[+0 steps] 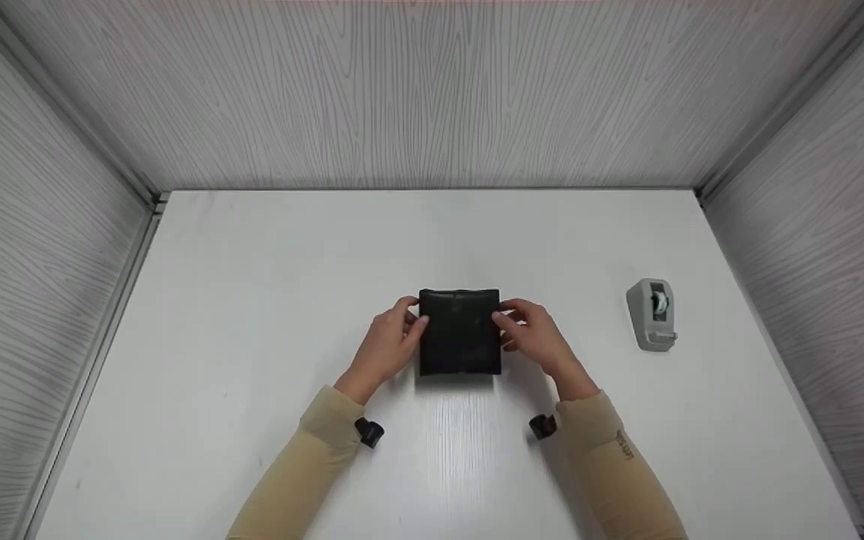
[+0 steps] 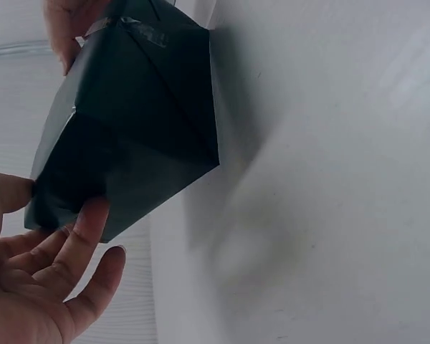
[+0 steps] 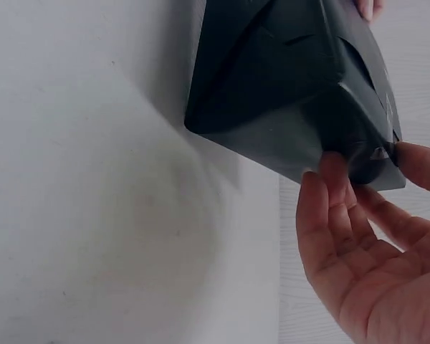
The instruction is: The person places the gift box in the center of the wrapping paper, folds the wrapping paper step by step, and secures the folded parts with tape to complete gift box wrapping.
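A squarish black paper-wrapped package [image 1: 460, 341] is held over the middle of the table between both hands. My left hand [image 1: 385, 343] grips its left edge, thumb on the near face and fingers behind. On the opposite edge, my right hand [image 1: 541, 341] pinches it between thumb and fingers. The left wrist view shows folded creases on the package [image 2: 150, 100] and a strip of clear tape [image 2: 145, 32]. In the right wrist view, fingertips press into the folded end of the package [image 3: 272, 93]. What lies inside the wrapping is hidden.
A grey tape dispenser [image 1: 653, 315] with a roll in it stands on the right side of the white table [image 1: 267, 262]. Grey wood-grain panels [image 1: 432, 97] rise at the back and both sides. A small black device is strapped at each wrist.
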`<state>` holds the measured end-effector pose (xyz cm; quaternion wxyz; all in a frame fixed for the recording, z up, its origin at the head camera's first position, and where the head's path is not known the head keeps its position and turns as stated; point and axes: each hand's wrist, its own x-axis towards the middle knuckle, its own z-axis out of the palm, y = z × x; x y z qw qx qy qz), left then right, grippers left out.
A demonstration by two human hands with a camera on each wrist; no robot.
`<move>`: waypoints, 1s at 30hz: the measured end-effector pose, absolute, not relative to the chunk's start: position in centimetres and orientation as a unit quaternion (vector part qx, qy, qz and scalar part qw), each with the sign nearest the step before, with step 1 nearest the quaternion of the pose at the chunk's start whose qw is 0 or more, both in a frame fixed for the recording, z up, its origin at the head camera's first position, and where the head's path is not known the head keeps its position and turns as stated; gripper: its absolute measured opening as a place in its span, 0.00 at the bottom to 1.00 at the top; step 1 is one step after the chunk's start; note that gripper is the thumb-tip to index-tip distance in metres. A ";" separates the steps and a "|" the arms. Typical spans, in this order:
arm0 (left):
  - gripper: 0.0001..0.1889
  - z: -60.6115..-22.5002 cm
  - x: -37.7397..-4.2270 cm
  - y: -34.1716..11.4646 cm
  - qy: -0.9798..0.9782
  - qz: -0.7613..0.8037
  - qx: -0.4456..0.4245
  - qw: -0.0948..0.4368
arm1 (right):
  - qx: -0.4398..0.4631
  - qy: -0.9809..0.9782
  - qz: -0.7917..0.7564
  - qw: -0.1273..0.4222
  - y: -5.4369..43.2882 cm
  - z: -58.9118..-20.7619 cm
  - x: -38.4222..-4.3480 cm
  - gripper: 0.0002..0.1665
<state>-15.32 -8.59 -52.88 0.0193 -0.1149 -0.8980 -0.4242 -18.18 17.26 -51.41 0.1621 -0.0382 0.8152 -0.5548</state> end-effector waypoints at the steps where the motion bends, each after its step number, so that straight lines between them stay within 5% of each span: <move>1: 0.23 -52.9 -15.4 -8.5 -0.901 -0.418 -0.115 0.010 | -0.034 0.815 -0.555 0.165 17.2 -51.5 -18.3 0.24; 16: 0.33 -53.7 -16.8 -8.4 -0.923 -0.363 -0.094 -0.088 | -0.067 0.839 -0.518 0.152 16.4 -52.5 -18.6 0.36; 25: 0.33 -53.6 -17.0 -8.7 -0.923 -0.358 -0.098 -0.096 | -0.066 0.848 -0.505 0.146 16.5 -52.8 -18.8 0.35; 30: 0.30 -53.5 -16.5 -9.7 -0.936 -0.326 -0.125 -0.045 | -0.084 0.858 -0.488 0.136 17.8 -52.5 -18.7 0.35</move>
